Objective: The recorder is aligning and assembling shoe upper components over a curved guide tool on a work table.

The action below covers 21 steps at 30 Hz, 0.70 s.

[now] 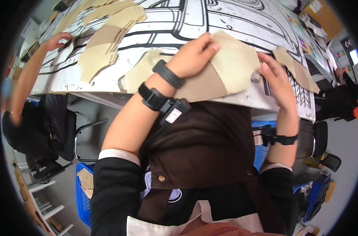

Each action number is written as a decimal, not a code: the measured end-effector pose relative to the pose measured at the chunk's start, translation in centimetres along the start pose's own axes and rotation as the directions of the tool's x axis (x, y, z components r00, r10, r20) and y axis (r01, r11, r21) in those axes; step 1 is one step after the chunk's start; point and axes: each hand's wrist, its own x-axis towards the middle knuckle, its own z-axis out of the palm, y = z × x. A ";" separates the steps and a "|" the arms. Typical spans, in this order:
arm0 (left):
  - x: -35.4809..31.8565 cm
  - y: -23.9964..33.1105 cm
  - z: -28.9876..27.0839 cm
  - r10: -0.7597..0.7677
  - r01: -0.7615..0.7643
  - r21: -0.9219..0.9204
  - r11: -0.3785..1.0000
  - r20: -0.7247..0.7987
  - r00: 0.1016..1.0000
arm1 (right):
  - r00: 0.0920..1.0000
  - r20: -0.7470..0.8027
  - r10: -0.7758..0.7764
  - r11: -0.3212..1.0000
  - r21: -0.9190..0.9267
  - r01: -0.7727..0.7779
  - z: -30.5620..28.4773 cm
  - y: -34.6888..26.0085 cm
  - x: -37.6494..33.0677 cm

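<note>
A cut fabric piece (236, 57), cream mesh with a plain taupe band, lies at the table's near edge in front of me. My left hand (194, 55) is closed on its upper left edge, thumb and forefinger pinched together. At the opposite side, my right hand (277, 80) has its fingers curved and apart, with the tips by the right edge of that piece. Whether they touch it I cannot tell. Beneath my left wrist, another cream mesh piece (141, 72) lies partly covered.
More mesh-and-taupe pieces (98, 59) overlap in a row to the left; another piece (295, 69) lies right. At far left a co-worker's hand (57, 41) reaches over the black-lined white table (169, 25). Blue baskets (82, 204) and chairs (74, 137) stand below.
</note>
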 end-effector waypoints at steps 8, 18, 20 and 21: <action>0.2 1.2 0.1 -0.075 0.100 -0.295 0.950 0.092 0.993 | 0.931 -0.145 -0.335 0.942 -0.023 0.335 3.2 3.1 -2.1; -1.3 5.5 -0.3 0.297 -0.246 0.467 0.849 -0.038 0.954 | 0.740 -0.137 -0.659 0.711 -0.436 0.552 3.7 4.8 -3.3; -2.8 9.1 0.4 0.233 -0.325 0.490 0.809 0.240 0.942 | 0.708 -0.176 -0.684 0.699 -0.434 0.568 4.1 4.9 -3.3; -3.3 9.8 1.2 0.131 -0.329 0.525 0.785 0.378 0.916 | 0.714 -0.184 -0.676 0.707 -0.435 0.557 4.1 5.1 -3.2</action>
